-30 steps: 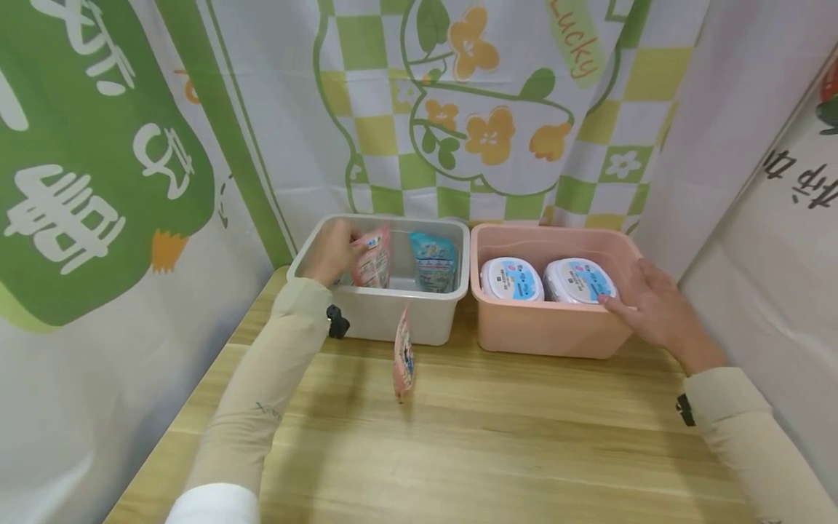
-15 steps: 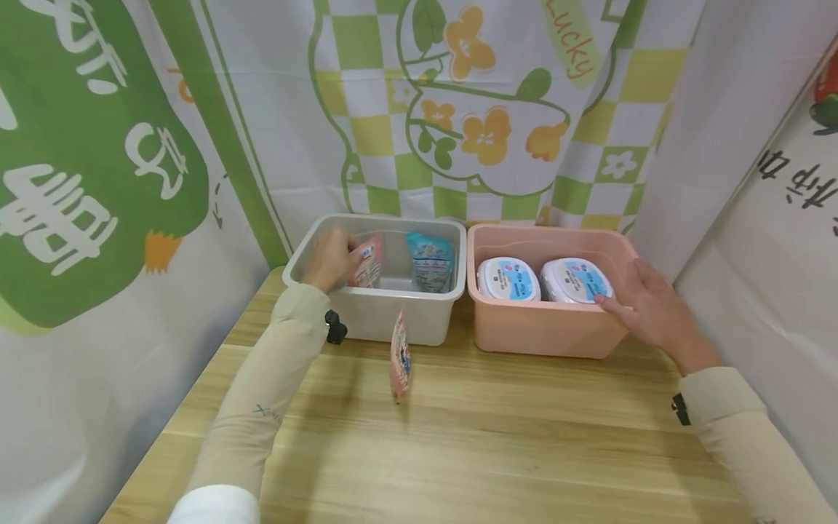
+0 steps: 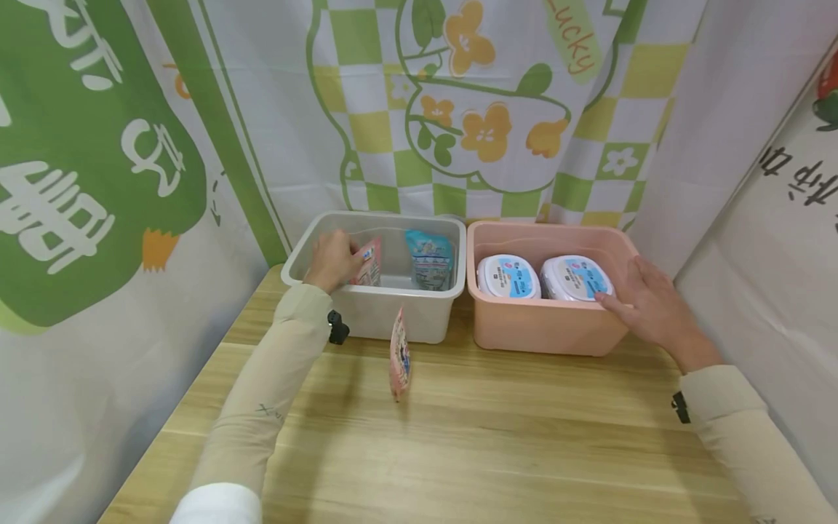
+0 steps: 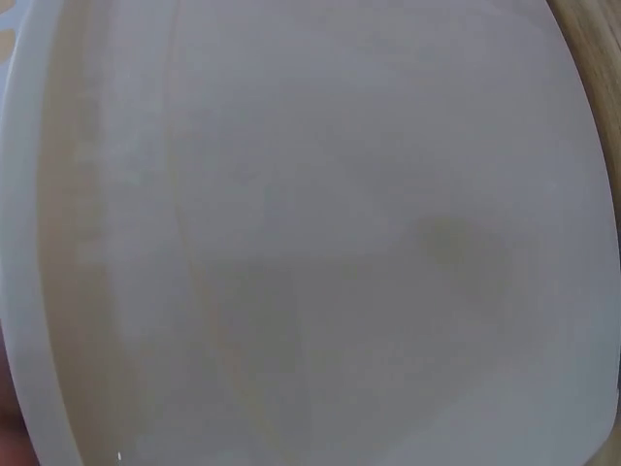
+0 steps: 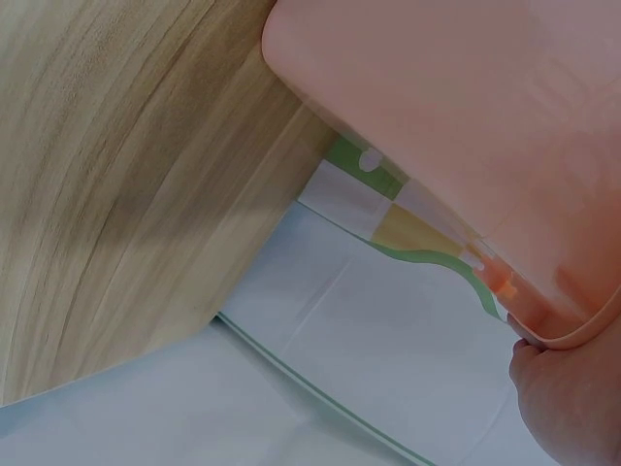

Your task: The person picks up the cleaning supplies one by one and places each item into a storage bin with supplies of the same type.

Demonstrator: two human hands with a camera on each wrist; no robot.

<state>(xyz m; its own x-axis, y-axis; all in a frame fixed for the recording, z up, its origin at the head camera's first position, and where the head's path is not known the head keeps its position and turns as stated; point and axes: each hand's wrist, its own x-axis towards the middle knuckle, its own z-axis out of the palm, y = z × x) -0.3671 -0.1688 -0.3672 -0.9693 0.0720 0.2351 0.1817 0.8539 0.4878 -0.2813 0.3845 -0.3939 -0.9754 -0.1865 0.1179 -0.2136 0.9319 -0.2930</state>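
In the head view my left hand [image 3: 332,260] reaches into the grey bin [image 3: 393,313], its fingers pinching the left edge of a pink pouch [image 3: 369,263]. A blue pouch [image 3: 430,260] stands at that bin's right end. On the table before it, a second pink pouch [image 3: 400,356] stands edge-on. My right hand [image 3: 655,306] grips the right front corner of the pink bin [image 3: 543,327], thumb over the front rim. Inside are two white tubs with blue-and-white lids, a left tub [image 3: 509,276] and a right tub [image 3: 576,278]. The left wrist view shows mostly the grey bin's wall [image 4: 340,194].
Both bins stand side by side at the back of the wooden table [image 3: 497,437]. Right behind them hangs a patterned curtain [image 3: 484,138]. White cloth closes in both sides. In the right wrist view the table edge [image 5: 218,316] shows beside the pink bin.
The pink pouch in my left hand has gone lower into the grey bin and turned slightly. My right hand keeps its hold on the pink bin. The view has shifted a little.
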